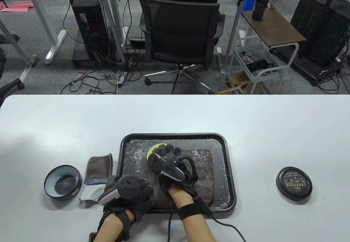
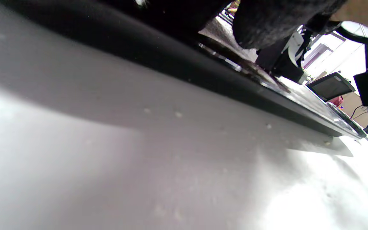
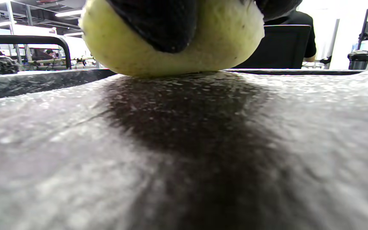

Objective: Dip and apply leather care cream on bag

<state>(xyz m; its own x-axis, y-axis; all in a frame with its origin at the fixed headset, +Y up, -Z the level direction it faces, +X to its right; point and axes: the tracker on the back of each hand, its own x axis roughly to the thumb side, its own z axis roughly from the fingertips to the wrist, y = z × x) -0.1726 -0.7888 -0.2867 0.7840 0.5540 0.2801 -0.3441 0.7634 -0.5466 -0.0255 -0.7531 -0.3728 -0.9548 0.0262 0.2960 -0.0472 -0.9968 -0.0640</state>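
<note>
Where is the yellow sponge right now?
In the table view, the yellow sponge sits under the right hand, pressed on the brown bag at the black tray's far left.

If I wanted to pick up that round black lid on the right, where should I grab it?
Grab the lid by its rim, coming straight down from above. It lies flat on the table with bare space all round, so fingers can pinch opposite edges. It is low and flat, so a sideways grab would probably slip.
</note>
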